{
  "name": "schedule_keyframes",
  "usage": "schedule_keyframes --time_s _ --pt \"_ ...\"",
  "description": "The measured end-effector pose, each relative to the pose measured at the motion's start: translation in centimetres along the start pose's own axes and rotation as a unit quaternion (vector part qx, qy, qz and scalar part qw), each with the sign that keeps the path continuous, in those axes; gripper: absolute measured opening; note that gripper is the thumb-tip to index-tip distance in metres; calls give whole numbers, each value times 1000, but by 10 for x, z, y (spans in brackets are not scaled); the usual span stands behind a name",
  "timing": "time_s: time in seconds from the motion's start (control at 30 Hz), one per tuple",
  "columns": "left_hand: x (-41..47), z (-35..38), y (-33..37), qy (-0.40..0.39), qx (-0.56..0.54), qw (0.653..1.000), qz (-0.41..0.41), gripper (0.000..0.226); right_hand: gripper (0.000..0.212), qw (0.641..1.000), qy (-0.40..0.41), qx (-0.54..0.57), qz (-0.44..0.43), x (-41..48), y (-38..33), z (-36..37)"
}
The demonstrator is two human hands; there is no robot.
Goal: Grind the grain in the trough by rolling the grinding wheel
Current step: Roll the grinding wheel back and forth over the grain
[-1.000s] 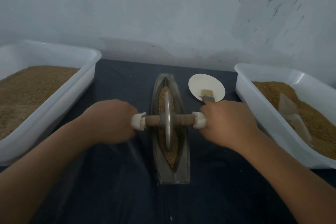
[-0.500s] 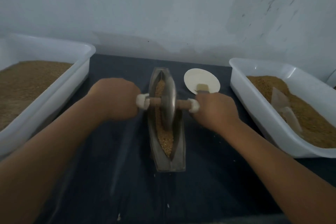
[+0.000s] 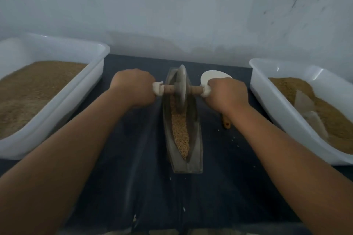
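Note:
A narrow boat-shaped metal trough (image 3: 196, 139) lies lengthwise on the dark table, with golden grain (image 3: 180, 131) along its channel. The metal grinding wheel (image 3: 181, 89) stands upright in the far end of the trough on a wooden axle with white-wrapped handle ends. My left hand (image 3: 133, 87) grips the left handle. My right hand (image 3: 227, 93) grips the right handle. Both arms are stretched forward, and the near half of the grain lies uncovered.
A white tub (image 3: 57, 101) of fine brown meal stands at the left. Another white tub (image 3: 271, 97) with grain and a clear scoop stands at the right. A small white dish (image 3: 212, 77) and a brush handle (image 3: 226, 123) lie beside my right hand. The wall is close behind.
Both hands have pushed the wheel away from me, from the middle of the trough to its far end. More grain shows in the near half.

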State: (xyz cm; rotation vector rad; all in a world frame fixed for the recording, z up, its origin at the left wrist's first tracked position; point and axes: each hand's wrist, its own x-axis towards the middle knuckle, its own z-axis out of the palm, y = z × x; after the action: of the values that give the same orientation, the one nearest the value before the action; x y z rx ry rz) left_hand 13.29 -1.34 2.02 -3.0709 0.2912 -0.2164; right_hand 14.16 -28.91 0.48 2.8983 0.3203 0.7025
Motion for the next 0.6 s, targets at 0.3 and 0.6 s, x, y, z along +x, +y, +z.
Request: schedule_keyframes --time_s 0.3,0.6 --pt "-61 -8 -1 -69 17 993 96 15 48 999 37 34 -9 -100 6 -16" --pt "12 -6 -2 7 32 999 28 31 53 998 -6 39 49 -15 -4 12"
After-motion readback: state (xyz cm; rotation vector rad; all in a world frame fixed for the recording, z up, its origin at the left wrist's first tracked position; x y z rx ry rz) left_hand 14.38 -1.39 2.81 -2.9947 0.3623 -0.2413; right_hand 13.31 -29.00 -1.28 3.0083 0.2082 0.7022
